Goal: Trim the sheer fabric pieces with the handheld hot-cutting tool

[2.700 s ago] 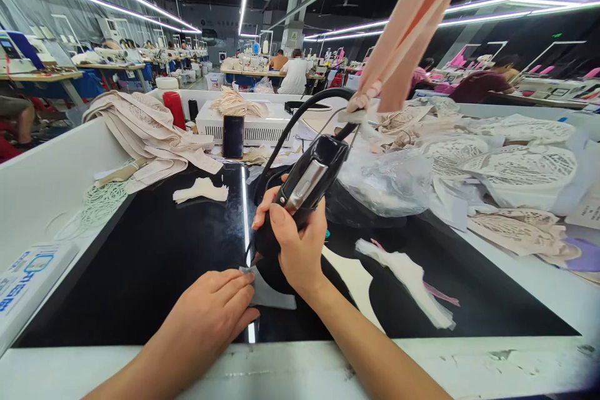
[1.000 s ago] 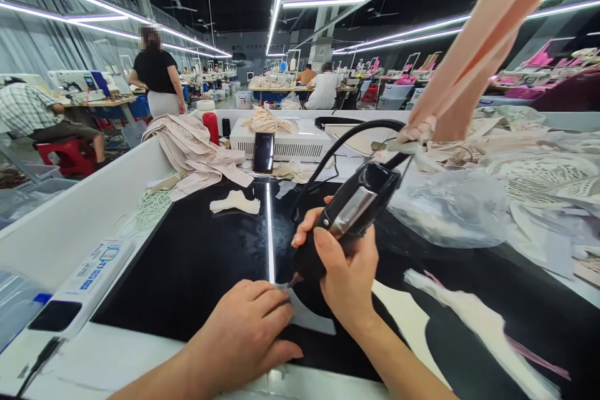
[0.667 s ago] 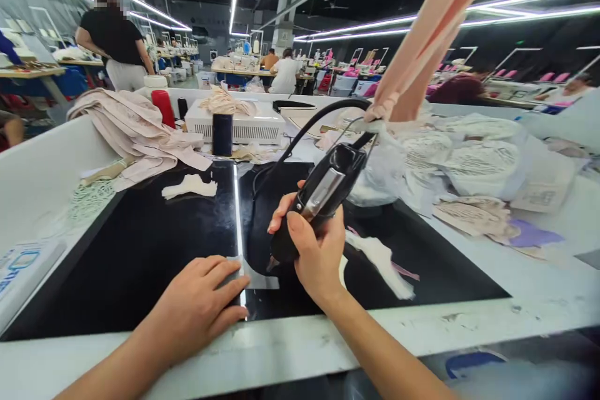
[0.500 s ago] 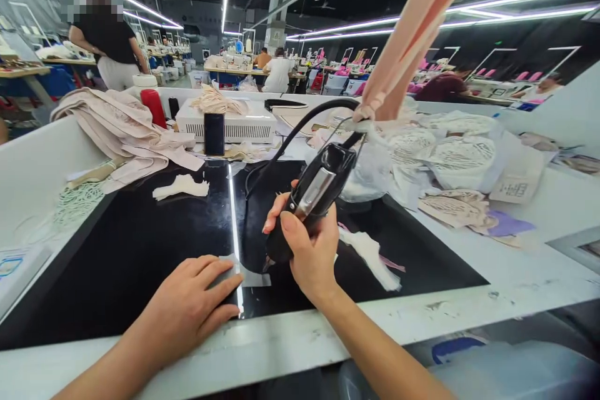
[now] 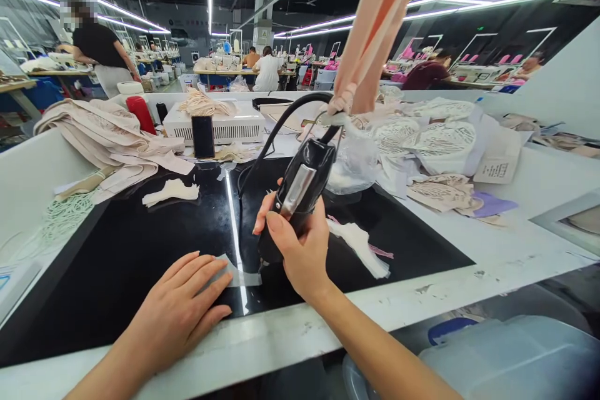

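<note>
Five spread digits of the left hand (image 5: 175,306) lie on the black board (image 5: 135,269), fingertips on a translucent curved strip (image 5: 246,279); its long axis runs rightward, ending just beside the nose of the corded black tool (image 5: 302,190) wrapped in the right hand (image 5: 304,256). Beyond are a white fabric piece (image 5: 171,192), the looping cable (image 5: 276,128), a phone (image 5: 203,137) and draped beige fabric (image 5: 112,128).

Left hand (image 5: 180,309) bare, right hand (image 5: 300,253) bare. Left forearm (image 5: 110,365) and right forearm (image 5: 370,340) also bare to frame edge, smooth, tapering at wrists. Visible nails short.
</note>
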`<state>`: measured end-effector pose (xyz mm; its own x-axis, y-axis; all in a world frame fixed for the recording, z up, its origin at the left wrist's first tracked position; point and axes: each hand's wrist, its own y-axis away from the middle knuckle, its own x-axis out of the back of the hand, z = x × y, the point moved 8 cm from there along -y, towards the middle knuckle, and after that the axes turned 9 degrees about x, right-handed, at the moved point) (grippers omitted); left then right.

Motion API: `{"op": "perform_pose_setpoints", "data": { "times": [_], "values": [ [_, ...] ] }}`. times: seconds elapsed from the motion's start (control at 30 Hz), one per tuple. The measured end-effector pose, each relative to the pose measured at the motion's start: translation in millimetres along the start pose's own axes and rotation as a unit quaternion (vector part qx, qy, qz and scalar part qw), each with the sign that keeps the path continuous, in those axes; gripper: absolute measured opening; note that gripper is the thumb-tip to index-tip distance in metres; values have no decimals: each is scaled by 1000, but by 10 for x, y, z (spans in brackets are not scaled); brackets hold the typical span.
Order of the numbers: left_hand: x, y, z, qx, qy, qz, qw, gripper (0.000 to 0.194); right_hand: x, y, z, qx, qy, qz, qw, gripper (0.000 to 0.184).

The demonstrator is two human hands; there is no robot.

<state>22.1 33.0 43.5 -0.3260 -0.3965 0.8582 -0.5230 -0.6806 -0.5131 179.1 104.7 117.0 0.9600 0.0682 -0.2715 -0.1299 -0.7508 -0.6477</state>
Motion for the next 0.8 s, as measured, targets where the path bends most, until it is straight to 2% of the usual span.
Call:
{"op": "perform_pose_setpoints", "data": {
  "times": [0.13,0.4,0.8],
  "values": [
    [25,-30,67,-14,-4,18,1000,36,-11,2,-15,-14,8,3,1000,27],
    [-76,-130,163,-30,1,-38,999,40,4,43,-4,-8,33,-7,999,26],
    [-47,-146,177,-45,1,-34,998,35,12,1,17,-13,44,17,999,28]
  ]
}}
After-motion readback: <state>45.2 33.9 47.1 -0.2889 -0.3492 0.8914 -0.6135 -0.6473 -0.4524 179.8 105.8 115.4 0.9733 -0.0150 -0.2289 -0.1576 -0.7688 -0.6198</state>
